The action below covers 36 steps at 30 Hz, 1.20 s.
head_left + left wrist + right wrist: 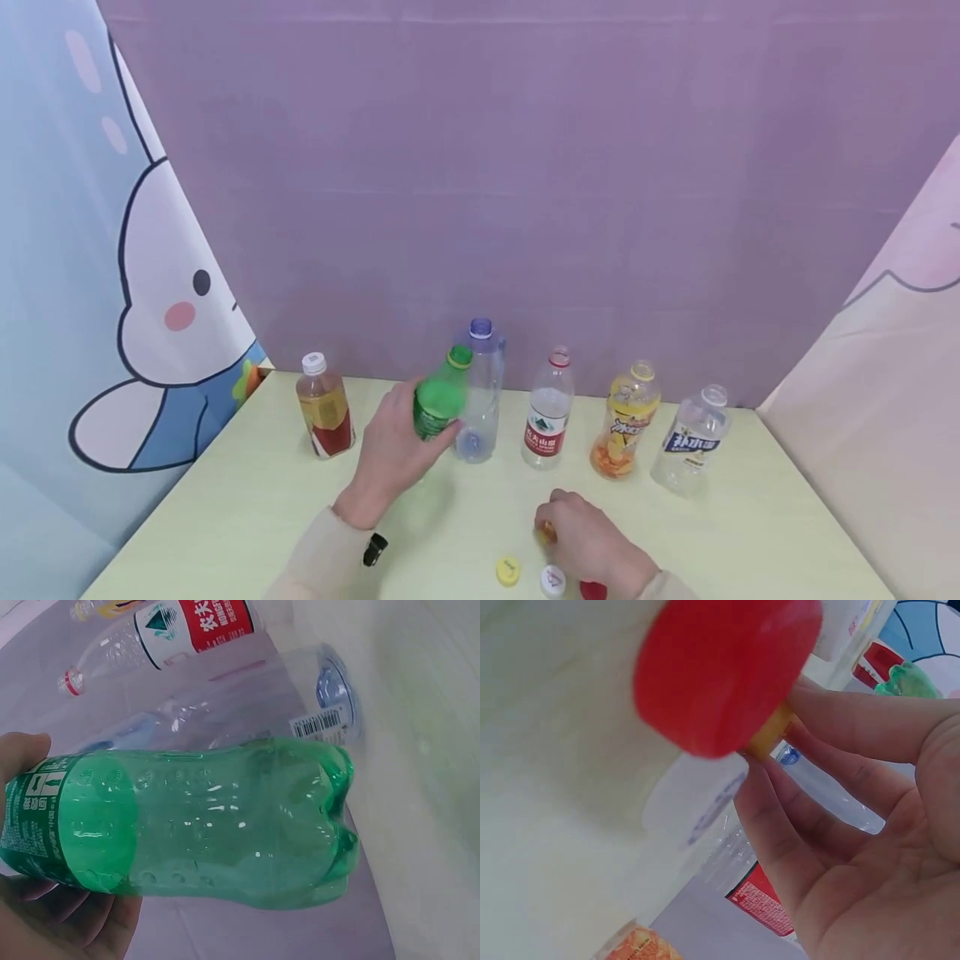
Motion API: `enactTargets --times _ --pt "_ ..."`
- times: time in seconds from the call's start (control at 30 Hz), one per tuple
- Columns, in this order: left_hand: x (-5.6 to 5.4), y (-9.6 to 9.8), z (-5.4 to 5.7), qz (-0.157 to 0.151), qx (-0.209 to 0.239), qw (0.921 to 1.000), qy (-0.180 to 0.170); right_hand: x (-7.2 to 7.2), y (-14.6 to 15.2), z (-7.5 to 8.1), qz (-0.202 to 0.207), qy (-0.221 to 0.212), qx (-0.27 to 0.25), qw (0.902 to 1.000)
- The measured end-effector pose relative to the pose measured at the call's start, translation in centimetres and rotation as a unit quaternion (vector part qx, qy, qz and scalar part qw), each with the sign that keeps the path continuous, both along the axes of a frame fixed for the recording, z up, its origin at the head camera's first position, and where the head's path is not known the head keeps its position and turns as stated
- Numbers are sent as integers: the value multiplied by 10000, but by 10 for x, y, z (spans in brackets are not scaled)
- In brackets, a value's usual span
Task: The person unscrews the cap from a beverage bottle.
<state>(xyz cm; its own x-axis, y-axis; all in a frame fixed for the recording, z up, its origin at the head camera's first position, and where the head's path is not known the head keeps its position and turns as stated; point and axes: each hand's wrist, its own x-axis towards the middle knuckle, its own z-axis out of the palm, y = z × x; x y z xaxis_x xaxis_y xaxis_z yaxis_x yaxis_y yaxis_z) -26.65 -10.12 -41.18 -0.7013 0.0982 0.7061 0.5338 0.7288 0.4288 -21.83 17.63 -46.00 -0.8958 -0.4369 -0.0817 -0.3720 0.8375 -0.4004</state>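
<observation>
In the head view my left hand (393,437) grips a green plastic bottle (442,392) round its label, lifted and tilted with its neck leaning right. The clear green base of that bottle (240,825) fills the middle of the left wrist view. Low over the table, my right hand (588,533) pinches an orange-yellow bottle cap (769,735) between thumb and fingertips. Beside that hand lie a yellow cap (507,571), a white cap (552,581) and a red cap (593,591), the last partly hidden by the wrist.
Across the back stand a tall bluish bottle (483,400), a red-labelled bottle (546,417), a yellow-labelled bottle (624,421) and a clear bottle with a blue label (690,442), all uncapped. A white-capped amber bottle (326,408) stands at left. A purple cloth (510,167) hangs behind the table.
</observation>
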Motion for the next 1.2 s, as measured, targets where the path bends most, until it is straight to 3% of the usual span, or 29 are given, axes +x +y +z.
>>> enactTargets --times 0.1,0.37,0.7,0.9,1.2 --pt "-7 -4 0 30 193 9998 -102 -1 1 1 31 5 38 10000" --pt "-29 -19 -10 195 938 9867 -1313 0 1 3 72 -71 122 9999" --pt "-39 -26 -13 206 1228 9698 -2096 -1 1 3 276 1 171 9995" --pt "-45 -31 -14 193 1394 9611 -2375 -1 2 4 338 69 204 9992" --pt "-56 -33 -24 264 1531 9588 -2378 0 3 11 429 183 189 9987"
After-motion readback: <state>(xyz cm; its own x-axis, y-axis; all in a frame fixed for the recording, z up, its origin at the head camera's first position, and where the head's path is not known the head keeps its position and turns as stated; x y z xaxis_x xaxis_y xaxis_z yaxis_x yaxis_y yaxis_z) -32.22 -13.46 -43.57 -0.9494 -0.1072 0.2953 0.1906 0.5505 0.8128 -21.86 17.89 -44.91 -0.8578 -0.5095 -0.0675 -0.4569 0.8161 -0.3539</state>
